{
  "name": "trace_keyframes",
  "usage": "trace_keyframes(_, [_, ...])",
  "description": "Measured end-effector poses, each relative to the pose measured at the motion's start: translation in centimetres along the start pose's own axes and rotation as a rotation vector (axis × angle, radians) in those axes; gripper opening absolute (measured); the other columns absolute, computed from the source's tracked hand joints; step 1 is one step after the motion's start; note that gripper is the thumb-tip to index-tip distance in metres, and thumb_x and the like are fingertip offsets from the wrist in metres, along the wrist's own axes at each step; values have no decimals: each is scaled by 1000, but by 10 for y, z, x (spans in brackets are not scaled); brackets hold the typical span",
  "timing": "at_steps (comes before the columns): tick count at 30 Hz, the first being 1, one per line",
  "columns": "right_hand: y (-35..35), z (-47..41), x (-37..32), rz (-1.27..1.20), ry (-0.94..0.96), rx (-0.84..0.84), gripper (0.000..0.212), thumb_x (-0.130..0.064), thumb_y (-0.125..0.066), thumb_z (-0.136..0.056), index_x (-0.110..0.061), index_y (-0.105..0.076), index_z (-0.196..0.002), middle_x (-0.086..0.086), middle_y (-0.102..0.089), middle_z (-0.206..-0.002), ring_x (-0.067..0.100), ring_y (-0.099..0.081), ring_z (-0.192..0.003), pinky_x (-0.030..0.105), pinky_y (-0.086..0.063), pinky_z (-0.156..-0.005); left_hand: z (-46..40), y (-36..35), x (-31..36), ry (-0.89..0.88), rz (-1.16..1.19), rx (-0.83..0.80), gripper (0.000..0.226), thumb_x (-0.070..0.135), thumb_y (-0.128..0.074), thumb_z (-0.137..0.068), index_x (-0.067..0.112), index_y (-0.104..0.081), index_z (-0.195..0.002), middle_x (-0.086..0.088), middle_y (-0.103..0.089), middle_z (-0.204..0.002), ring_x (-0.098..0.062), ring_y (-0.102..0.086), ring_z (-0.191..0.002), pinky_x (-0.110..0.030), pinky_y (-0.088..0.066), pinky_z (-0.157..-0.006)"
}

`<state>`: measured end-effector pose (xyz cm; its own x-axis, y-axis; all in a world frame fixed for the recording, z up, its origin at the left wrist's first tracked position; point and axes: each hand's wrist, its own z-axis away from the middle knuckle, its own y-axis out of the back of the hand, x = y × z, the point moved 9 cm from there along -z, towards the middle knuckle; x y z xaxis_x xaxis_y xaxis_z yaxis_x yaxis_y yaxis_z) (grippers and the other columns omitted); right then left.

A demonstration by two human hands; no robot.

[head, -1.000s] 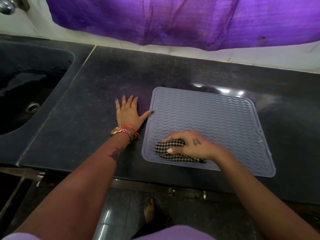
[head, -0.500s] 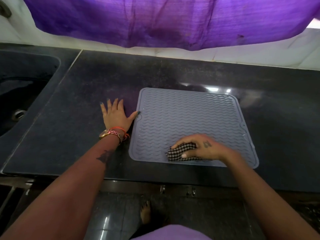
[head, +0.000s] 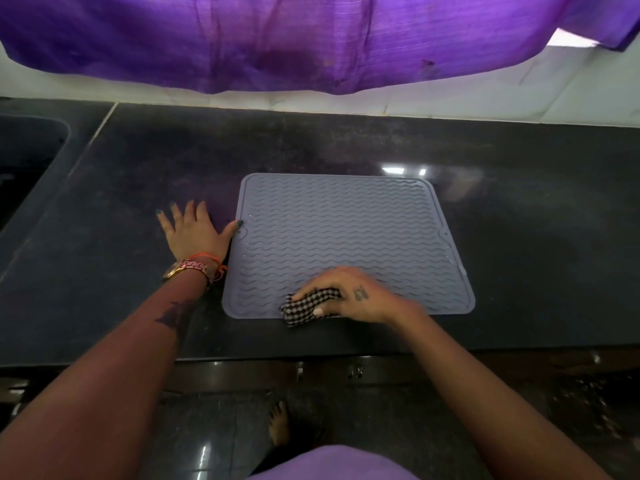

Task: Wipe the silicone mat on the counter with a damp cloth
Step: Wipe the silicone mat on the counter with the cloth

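A grey silicone mat with wavy ridges lies flat on the dark counter. My right hand grips a bunched black-and-white checked cloth at the mat's near edge, left of its middle; part of the cloth hangs past that edge onto the counter. My left hand lies flat on the counter just left of the mat, fingers spread, and its thumb tip touches the mat's left rim.
A dark sink is set into the counter at far left. A purple curtain hangs along the white back wall. The counter's front edge runs just below the mat; my bare foot shows on the floor.
My right hand slid the cloth rightward along the mat's near edge, then back toward the left. My left hand stayed flat beside the mat. The view has shifted right.
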<state>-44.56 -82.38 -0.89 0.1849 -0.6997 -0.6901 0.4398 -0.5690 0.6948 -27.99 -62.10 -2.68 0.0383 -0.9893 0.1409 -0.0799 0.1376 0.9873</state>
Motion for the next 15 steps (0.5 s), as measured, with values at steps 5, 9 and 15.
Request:
trace_keyframes(5, [31,41,35,-26,-76,83,39,-13,-68,-81,-30,-64,-116,-18,-60,-108,-10,-46,-98,1,-32,-83,5,2,5,17,14,16,82,66,-38,-84,6,-35,-140,-16,-32,-150,-37,-12,-143,-52,5,-116])
trace_keyframes(9, [49,65,59,-75,-159,139,39,-12,-69,-80,-34,-64,-112,-26,-58,-104,-10,-50,-100,9,-38,-85,7,2,8,17,21,11,77,61,-41,-87,6,-34,-140,-18,-31,-150,-38,-12,-143,-53,5,-116])
trace_keyframes(15, [85,102,85,-169,-256,377,37,-7,-69,-80,-28,-65,-111,-11,-64,-111,6,-57,-106,8,-42,-85,10,3,14,1,18,18,67,50,-42,-91,4,-36,-138,-20,-33,-148,-40,-13,-142,-53,4,-116])
